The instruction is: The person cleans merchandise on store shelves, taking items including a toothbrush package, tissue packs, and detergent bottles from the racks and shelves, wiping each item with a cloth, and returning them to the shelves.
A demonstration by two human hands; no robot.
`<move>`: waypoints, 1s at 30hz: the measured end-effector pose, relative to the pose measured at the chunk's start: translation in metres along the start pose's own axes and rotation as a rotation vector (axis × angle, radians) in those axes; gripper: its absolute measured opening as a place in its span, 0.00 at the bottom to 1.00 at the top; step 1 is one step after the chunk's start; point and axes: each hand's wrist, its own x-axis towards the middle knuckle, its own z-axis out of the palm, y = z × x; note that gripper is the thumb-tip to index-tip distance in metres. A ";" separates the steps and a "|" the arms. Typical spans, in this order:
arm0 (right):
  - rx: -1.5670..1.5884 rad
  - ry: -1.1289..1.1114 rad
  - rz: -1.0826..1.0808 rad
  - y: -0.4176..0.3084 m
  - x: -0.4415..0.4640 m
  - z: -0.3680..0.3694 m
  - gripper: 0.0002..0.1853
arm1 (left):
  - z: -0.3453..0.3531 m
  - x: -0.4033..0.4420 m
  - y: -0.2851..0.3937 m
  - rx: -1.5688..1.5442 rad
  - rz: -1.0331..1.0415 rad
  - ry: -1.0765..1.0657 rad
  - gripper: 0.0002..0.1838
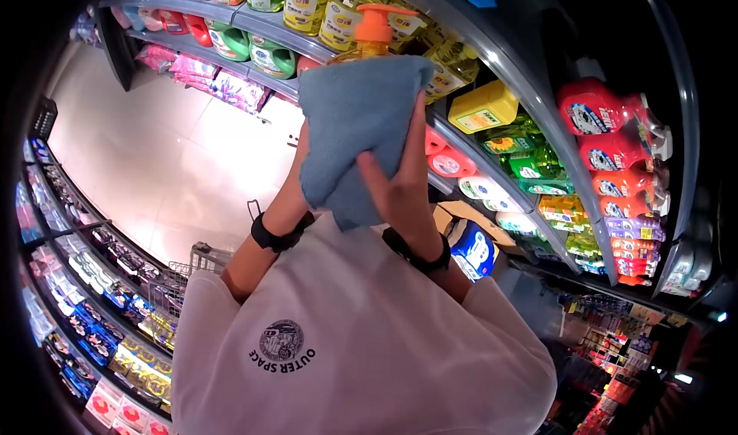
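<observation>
A blue-grey cloth (361, 120) is draped around a pump bottle, covering most of its body. Its orange pump top (374, 24) and a strip of amber bottle stick out above the cloth. My right hand (403, 185) grips the cloth and bottle from the right side, with one digit lying across the front of the cloth. Behind the cloth's left edge reaches my left hand (295, 180); its fingers are hidden, so its grip does not show. Both wrists wear dark bands.
Close ahead, a shelf holds yellow detergent bottles (307, 3); green jugs (273, 56) stand on a lower level. Red spray bottles (596, 108) line the right shelf. An open carton (469, 235) with a blue pack is below. A wire cart (181, 273) stands left, near another shelf.
</observation>
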 end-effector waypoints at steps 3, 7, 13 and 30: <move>0.587 0.114 0.366 0.007 0.005 -0.002 0.34 | 0.010 -0.003 0.039 0.003 -0.068 -0.079 0.32; 0.879 0.017 0.526 0.018 0.005 -0.023 0.28 | 0.015 -0.016 0.044 -0.499 -0.543 -0.017 0.29; 0.896 0.037 0.424 0.021 0.023 -0.032 0.26 | -0.004 -0.018 0.039 -0.966 -0.622 -0.386 0.32; 0.767 0.322 0.435 0.073 0.042 -0.060 0.23 | 0.044 -0.041 0.070 0.028 -0.387 -0.378 0.42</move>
